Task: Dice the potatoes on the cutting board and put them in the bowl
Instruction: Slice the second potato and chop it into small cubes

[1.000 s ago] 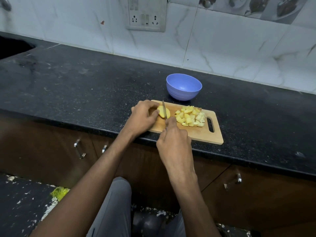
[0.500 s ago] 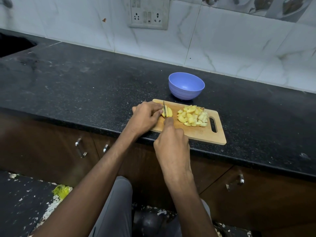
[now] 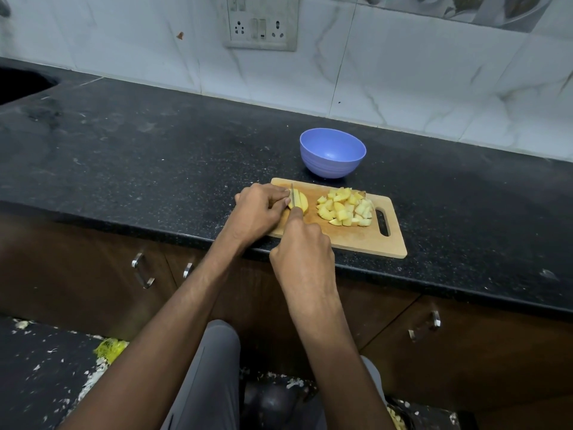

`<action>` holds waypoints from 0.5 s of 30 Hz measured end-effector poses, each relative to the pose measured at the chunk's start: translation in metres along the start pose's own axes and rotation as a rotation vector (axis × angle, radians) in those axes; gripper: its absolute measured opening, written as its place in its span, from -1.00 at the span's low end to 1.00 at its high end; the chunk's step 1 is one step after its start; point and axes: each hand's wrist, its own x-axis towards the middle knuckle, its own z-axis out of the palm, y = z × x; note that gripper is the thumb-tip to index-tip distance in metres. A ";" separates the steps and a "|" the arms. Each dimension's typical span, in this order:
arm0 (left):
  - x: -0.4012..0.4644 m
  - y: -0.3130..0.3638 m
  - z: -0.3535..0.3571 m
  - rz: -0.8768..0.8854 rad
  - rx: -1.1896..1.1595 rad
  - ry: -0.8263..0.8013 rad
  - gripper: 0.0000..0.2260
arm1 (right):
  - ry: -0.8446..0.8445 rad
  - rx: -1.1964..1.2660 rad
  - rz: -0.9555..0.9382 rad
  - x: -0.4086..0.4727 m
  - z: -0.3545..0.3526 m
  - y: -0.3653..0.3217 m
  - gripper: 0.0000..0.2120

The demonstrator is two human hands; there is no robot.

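On board (image 3: 356,240): L hand (image 3: 257,212) curled steadying potato (image 3: 300,202); R hand (image 3: 302,246) fisted w/ knife (image 3: 292,197).

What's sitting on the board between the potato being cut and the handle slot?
In the head view, a pile of diced potato lies on the cutting board between the potato piece and the handle slot.

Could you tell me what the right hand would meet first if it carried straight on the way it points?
Probably the potato piece under the knife that the right hand grips.
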 end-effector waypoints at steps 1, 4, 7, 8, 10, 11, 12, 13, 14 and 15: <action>0.000 0.001 0.000 0.000 0.002 0.000 -0.79 | -0.004 0.004 0.002 0.001 0.000 0.001 -0.53; 0.000 0.003 -0.003 0.004 0.008 0.007 -0.80 | -0.011 0.027 0.004 0.001 0.002 0.002 -0.55; -0.002 0.008 -0.006 0.000 -0.018 0.010 -0.82 | -0.008 0.052 0.014 0.001 0.001 0.004 -0.52; -0.002 0.008 -0.007 -0.003 -0.024 0.013 -0.83 | -0.006 0.061 0.013 0.001 0.001 0.004 -0.50; -0.002 0.009 -0.008 -0.009 -0.034 0.023 -0.83 | -0.006 0.074 0.011 0.000 0.002 0.005 -0.49; -0.003 0.010 -0.008 -0.010 -0.038 0.034 -0.83 | -0.004 0.082 0.011 0.000 0.002 0.006 -0.50; -0.003 0.011 -0.008 -0.012 -0.039 0.045 -0.83 | -0.001 0.088 0.010 0.000 0.002 0.006 -0.50; -0.004 0.011 -0.009 -0.013 -0.039 0.054 -0.82 | -0.004 0.093 0.012 0.000 0.002 0.007 -0.51; -0.004 0.012 -0.009 -0.013 -0.034 0.059 -0.82 | -0.010 0.100 0.018 0.001 0.002 0.007 -0.51; -0.004 0.012 -0.010 -0.012 -0.023 0.059 -0.81 | -0.018 0.109 0.025 0.001 0.002 0.007 -0.51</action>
